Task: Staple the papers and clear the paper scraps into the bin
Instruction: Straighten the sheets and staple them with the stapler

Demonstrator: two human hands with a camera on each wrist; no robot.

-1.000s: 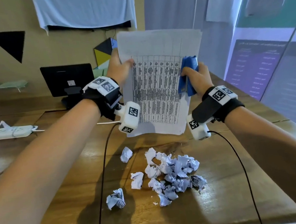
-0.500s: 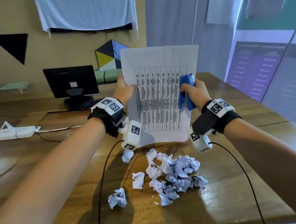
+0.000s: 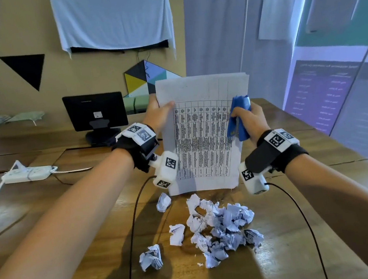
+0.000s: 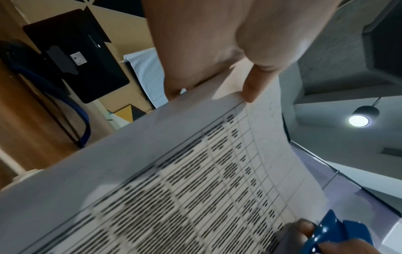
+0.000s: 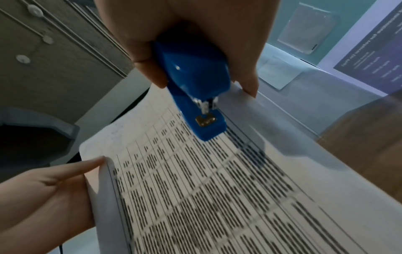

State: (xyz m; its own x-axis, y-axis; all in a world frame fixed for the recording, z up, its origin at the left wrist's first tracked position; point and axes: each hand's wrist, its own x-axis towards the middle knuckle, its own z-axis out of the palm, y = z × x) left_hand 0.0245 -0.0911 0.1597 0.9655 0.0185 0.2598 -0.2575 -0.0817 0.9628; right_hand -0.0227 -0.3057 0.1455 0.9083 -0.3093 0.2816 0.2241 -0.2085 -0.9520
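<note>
A person holds a sheaf of printed papers [image 3: 203,137] upright above a wooden table [image 3: 304,251], its bottom edge close over the wood, the left hand [image 3: 156,115] pinching the sheets at their upper left edge between thumb and fingers [image 4: 250,89], the right hand [image 3: 248,119] wrapped around a blue stapler [image 3: 238,117] at the right edge. The right wrist view shows the stapler's mouth agape, its metal anvil plate bare, and its lower arm lying over the printed face (whether any sheet sits between the arms cannot be told from here). No staple is visible in the sheets, so the stapling appears still to be done.

Doing it well would likely mean squaring the edges first, since the sheets fan slightly at the left thumb, then sliding a corner fully into the stapler's throat before squeezing. A firm left pinch close to that corner should stop the pages slipping under the press. A stack held in the air can flex, so one firm squeeze seems safer than a slow one.

Below the sheaf, crumpled paper scraps [image 3: 221,224] lie heaped on the table, a few strays to the left, waiting for a bin that no view shows.
</note>
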